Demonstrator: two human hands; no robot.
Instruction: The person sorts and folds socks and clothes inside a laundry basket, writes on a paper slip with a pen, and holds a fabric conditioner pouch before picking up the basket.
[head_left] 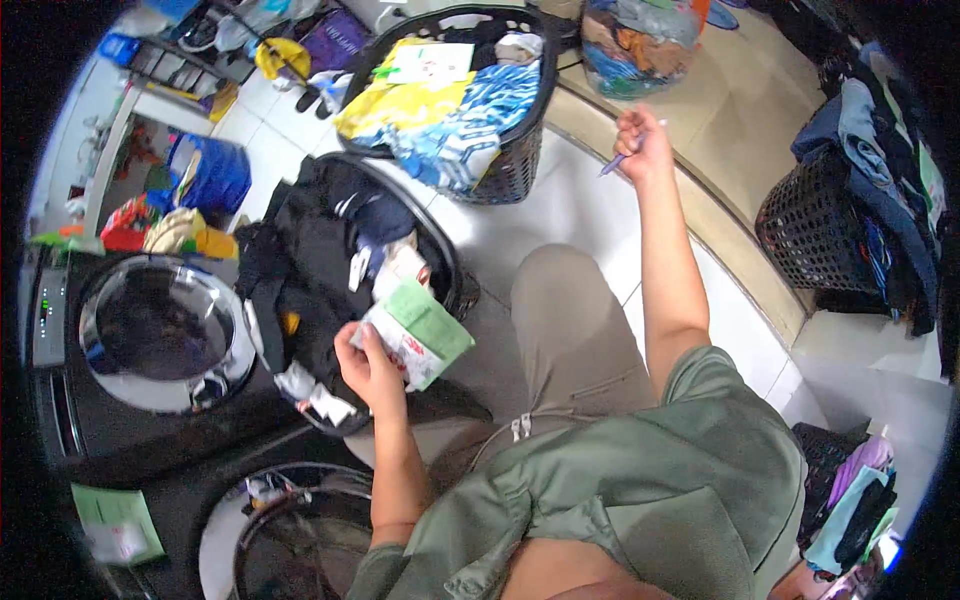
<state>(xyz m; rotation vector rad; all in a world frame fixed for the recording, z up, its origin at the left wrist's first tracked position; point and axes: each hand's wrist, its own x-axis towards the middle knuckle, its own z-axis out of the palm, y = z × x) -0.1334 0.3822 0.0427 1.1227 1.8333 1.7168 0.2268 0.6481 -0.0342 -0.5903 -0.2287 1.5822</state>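
Observation:
My left hand (pixel 374 372) is closed on a green and white paper slip (pixel 425 335), with the thumb across its edge. The slip is over the near side of a black laundry basket (pixel 450 250) heaped with dark clothes (pixel 305 225). My right hand (pixel 643 147) is raised out to the right, its fingers curled round a purple pen (pixel 613 163). Beyond the hands stands another black basket (pixel 515 165) with yellow clothing (pixel 410 105) and blue-and-white striped cloth (pixel 470 130); a paper slip (pixel 440 63) lies on top.
Two round-door washing machines stand at left, one door (pixel 165 335) above the other (pixel 300 540). A green slip (pixel 118 525) is on the lower left surface. A full basket (pixel 815 225) sits on the raised ledge (pixel 730 130) at right, and a clear bag of clothes (pixel 640 45) stands behind.

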